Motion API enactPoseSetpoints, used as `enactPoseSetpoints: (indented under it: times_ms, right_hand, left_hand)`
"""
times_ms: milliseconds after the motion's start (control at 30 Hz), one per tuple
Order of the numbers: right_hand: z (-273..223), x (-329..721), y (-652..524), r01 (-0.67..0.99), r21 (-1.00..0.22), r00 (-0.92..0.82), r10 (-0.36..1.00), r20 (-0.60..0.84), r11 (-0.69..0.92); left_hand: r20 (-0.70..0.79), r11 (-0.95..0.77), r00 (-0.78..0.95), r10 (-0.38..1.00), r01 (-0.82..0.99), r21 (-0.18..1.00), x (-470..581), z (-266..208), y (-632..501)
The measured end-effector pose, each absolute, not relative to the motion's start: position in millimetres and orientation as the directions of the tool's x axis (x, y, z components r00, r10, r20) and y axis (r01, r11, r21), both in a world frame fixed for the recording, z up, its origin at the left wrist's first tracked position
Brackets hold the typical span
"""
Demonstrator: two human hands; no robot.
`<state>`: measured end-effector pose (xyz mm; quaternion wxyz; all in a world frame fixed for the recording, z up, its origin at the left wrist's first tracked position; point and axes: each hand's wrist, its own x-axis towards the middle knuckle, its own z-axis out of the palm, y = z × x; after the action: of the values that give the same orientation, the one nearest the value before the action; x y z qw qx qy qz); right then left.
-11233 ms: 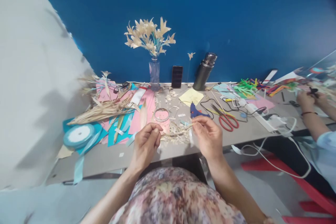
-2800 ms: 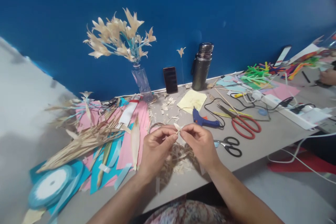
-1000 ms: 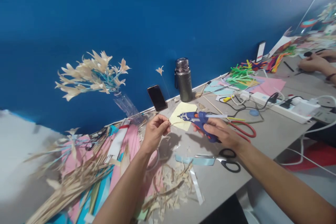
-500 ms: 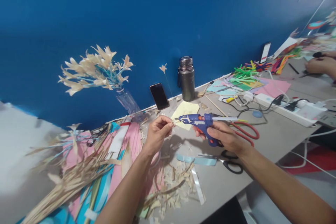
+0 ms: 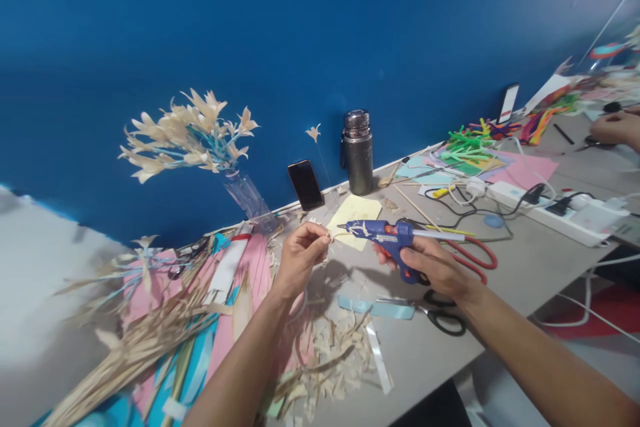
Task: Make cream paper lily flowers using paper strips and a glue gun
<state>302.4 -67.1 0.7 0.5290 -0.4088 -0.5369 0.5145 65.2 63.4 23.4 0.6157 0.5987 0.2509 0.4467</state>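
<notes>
My right hand [image 5: 435,261] is wrapped round the grip of a blue hot glue gun [image 5: 375,232], with a glue stick [image 5: 445,235] poking out of its back end. The gun's nozzle points left, a short way from my left hand [image 5: 305,253]. Thumb and forefinger of that hand are pinched together; whatever sits between them is too small to make out. A yellow sheet of paper [image 5: 367,207] lies behind the nozzle. Below the gun are black-handled scissors [image 5: 445,321] and a light-blue ribbon strip [image 5: 395,310]. Red-handled scissors [image 5: 483,253] lie beyond my right hand.
Pale scraps [image 5: 335,347] litter the front table. At left are dried husk strips [image 5: 125,353] and a vase [image 5: 247,197] of cream flowers [image 5: 193,130]. A phone [image 5: 306,185] and a flask [image 5: 359,157] stand by the wall. A power strip [image 5: 550,213] with cables and another person's hand [image 5: 615,128] are at right.
The glue gun has drawn back slightly to the right, so its nozzle is farther from my left fingertips. My left hand keeps its pinch. The whole view has shifted a little.
</notes>
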Motion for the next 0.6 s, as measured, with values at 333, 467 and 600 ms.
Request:
enactPoseSetpoints:
  times_ms: [333,467,600]
  right_hand:
    - [-4.5,302.1,-66.5,-0.100,-0.989,-0.101,0.987,0.122,0.112]
    - [-6.2,302.1,-66.0,-0.096,-0.989,-0.094,0.989,0.118,0.109]
    - [-5.8,302.2,-66.0,-0.066,-0.993,-0.078,0.992,0.104,0.099]
  left_hand:
    - [0.228,-0.118,0.474,0.850,-0.252,0.961,64.6,23.8,63.1]
    - [0.222,-0.112,0.475,0.852,-0.250,0.962,64.5,24.1,62.9]
    - [0.226,-0.116,0.475,0.851,-0.250,0.961,64.5,24.0,63.3]
